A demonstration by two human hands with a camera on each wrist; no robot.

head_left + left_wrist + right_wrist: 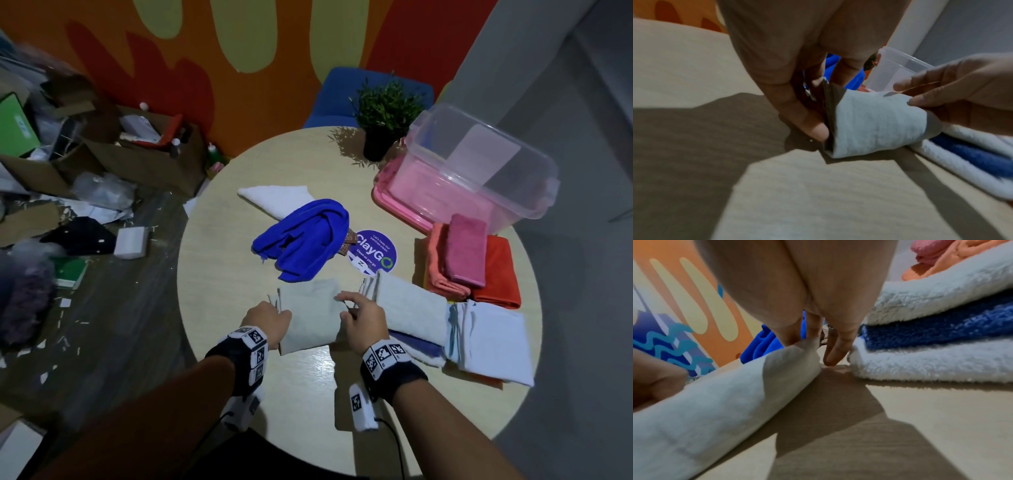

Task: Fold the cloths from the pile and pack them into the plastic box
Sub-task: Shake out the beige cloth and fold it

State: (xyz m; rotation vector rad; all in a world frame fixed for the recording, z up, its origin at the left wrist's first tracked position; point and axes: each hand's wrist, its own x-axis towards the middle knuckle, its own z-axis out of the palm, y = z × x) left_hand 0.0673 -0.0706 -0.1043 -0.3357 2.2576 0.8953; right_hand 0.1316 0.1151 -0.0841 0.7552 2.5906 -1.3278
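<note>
A folded grey cloth (310,317) lies near the front of the round table (219,260), between my two hands. My left hand (280,309) pinches its left edge. In the left wrist view the thumb and fingers of the left hand (822,110) close on the grey cloth (875,123). My right hand (346,305) pinches the right edge, thumb on top. In the right wrist view the right hand (812,345) holds the end of the cloth (725,402). A crumpled blue cloth (303,240) and a white cloth (277,200) lie further back. The clear plastic box (479,161) stands at the far right.
Folded cloths fill the right side: a grey one (407,308), a fluffy white-and-blue towel (418,349), a white stack (489,346), and orange, pink and red ones (469,263). A potted plant (383,116) stands behind. A round sticker (373,251) marks the table centre.
</note>
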